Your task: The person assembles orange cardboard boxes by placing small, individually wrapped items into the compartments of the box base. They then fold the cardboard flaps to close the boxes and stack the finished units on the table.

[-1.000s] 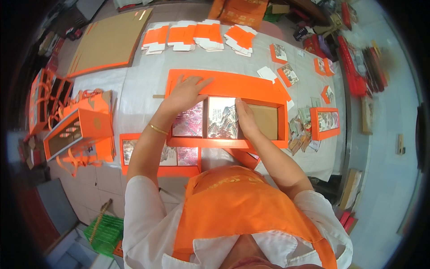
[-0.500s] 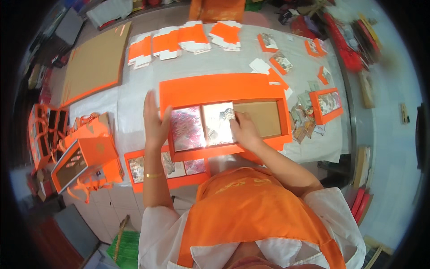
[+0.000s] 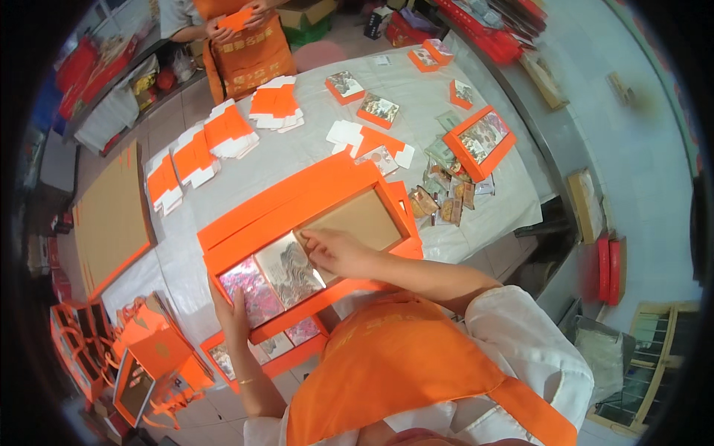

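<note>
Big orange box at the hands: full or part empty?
Part empty: the box holds a pink pack and a grey-white pack; its right section shows bare brown board.

Hands (image 3: pixel 338 253) — at orange box (image 3: pixel 312 303)

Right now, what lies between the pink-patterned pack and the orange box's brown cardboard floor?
Head view: a pale mountain-patterned pack, the right hand at its edge.
</note>
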Motion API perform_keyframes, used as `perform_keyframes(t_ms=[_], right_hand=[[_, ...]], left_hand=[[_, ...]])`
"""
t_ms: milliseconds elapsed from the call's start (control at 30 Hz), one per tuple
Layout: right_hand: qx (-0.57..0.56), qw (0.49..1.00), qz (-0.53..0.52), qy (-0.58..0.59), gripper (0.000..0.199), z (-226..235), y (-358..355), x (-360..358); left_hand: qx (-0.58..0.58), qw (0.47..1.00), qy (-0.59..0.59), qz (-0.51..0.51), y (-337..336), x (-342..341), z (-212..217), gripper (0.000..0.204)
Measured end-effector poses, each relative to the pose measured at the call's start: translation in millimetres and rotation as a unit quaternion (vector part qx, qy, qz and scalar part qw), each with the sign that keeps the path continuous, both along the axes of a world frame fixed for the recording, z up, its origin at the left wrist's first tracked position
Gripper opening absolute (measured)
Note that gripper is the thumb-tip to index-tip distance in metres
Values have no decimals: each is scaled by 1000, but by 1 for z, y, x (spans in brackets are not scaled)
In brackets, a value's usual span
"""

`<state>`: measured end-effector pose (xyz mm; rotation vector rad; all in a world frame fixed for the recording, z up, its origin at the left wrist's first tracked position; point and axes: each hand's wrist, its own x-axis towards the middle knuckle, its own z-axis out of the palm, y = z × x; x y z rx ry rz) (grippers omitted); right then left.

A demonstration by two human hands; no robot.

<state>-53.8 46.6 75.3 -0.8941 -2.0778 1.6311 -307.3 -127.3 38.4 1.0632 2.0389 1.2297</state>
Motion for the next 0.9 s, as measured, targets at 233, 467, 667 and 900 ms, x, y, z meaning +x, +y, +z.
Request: perform_keyframes(t_ms=[233, 467, 667, 900], right_hand=[[92, 930, -354, 27, 29, -14, 173, 107], [437, 801, 81, -401, 70, -157, 250, 135], [300, 838, 122, -440, 96, -180, 269, 117], [388, 861, 33, -328, 100, -102, 268, 160]], left_hand=[[-26, 997, -42, 54, -5, 4, -1, 69], [-44, 995, -35, 79, 2, 17, 14, 65], [-54, 991, -48, 110, -12, 6, 1, 62], [-18, 995, 35, 89, 5, 11, 9, 66]])
